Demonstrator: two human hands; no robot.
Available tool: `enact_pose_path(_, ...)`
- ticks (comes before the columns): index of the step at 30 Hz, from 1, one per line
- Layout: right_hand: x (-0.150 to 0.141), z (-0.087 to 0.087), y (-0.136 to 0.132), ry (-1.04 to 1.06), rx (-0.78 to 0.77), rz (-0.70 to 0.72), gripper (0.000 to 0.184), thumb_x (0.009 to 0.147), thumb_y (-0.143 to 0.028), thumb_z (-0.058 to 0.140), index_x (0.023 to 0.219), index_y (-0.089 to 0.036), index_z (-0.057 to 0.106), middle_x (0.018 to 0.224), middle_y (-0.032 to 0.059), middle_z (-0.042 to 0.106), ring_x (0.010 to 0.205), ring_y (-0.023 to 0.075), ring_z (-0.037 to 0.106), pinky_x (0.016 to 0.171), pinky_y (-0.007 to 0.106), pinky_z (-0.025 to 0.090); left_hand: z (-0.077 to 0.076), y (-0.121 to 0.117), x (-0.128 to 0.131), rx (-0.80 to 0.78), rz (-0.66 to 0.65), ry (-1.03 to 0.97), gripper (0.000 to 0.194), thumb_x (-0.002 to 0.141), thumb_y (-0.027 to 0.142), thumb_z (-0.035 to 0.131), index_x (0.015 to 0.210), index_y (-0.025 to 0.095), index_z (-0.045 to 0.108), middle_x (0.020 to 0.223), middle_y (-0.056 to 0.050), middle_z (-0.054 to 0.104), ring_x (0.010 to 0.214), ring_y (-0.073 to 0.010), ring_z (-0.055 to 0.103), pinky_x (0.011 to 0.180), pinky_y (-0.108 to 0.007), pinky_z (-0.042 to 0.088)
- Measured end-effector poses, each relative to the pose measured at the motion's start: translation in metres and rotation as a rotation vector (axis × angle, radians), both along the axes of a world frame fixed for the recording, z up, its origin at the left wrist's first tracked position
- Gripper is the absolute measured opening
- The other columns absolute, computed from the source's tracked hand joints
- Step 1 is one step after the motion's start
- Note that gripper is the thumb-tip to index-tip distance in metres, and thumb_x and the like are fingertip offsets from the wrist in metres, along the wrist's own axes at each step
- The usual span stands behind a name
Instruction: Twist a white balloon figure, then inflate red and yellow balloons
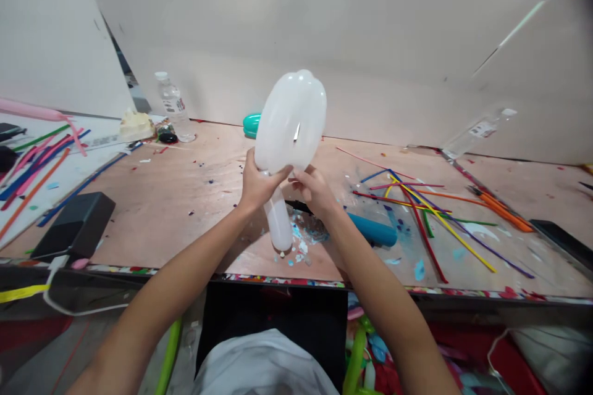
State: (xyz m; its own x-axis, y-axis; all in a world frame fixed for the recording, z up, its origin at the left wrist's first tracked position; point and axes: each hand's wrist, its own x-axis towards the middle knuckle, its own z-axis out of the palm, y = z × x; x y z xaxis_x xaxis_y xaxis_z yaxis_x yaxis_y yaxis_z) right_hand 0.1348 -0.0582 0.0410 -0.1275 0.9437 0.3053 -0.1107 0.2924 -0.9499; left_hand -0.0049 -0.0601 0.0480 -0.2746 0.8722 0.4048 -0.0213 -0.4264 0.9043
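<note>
White latex, head view: a lobed balloon [291,117] stands upright above the fingers, its narrow segment [279,222] hanging below them. The grip sits at the junction, presumably to keep the twist from unwinding without squeezing the lobes. The left hand [257,186] is curled partway around this neck, thumb across it; the right hand [319,192] appears to pinch the base between thumb and forefinger, just beside that thumb. To the fingers' right, a blue cylinder [376,230] and thin coloured strips [428,242] lie on the worktop [162,197].
</note>
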Motion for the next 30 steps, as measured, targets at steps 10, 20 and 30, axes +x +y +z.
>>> enact_pose_path(10,-0.004,0.012,-0.007,0.321,-0.240,0.011,0.027,0.064,-0.038,0.066,0.083,-0.019,0.062,0.080,0.0043,0.066,0.065,0.0173,0.056,0.054,0.028,0.047,0.000,-0.004,0.008,-0.127,-0.210,-0.140,0.050,0.062,0.036,0.082,0.103,0.020,0.057,0.090,-0.003,0.062,0.078,-0.0173,0.061,0.062,-0.025,0.051)
enact_pose_path(20,0.000,0.005,-0.002,0.204,-0.221,0.040,0.033,0.069,-0.047,0.062,0.087,-0.019,0.058,0.080,0.0029,0.062,0.064,0.0159,0.054,0.053,0.027,0.043,-0.003,-0.001,0.007,-0.150,-0.241,-0.147,0.050,0.062,0.038,0.083,0.100,0.019,0.056,0.084,-0.001,0.061,0.059,-0.0118,0.058,0.053,-0.023,0.049)
enact_pose_path(30,-0.011,-0.002,-0.002,0.050,-0.065,-0.120,0.043,0.080,-0.059,0.061,0.097,-0.023,0.044,0.069,-0.0058,0.053,0.044,0.0081,0.044,0.041,0.023,0.037,-0.005,0.000,0.008,-0.206,-0.311,-0.261,0.049,0.067,0.043,0.079,0.102,0.020,0.055,0.084,-0.001,0.065,0.058,-0.0117,0.061,0.055,-0.024,0.050)
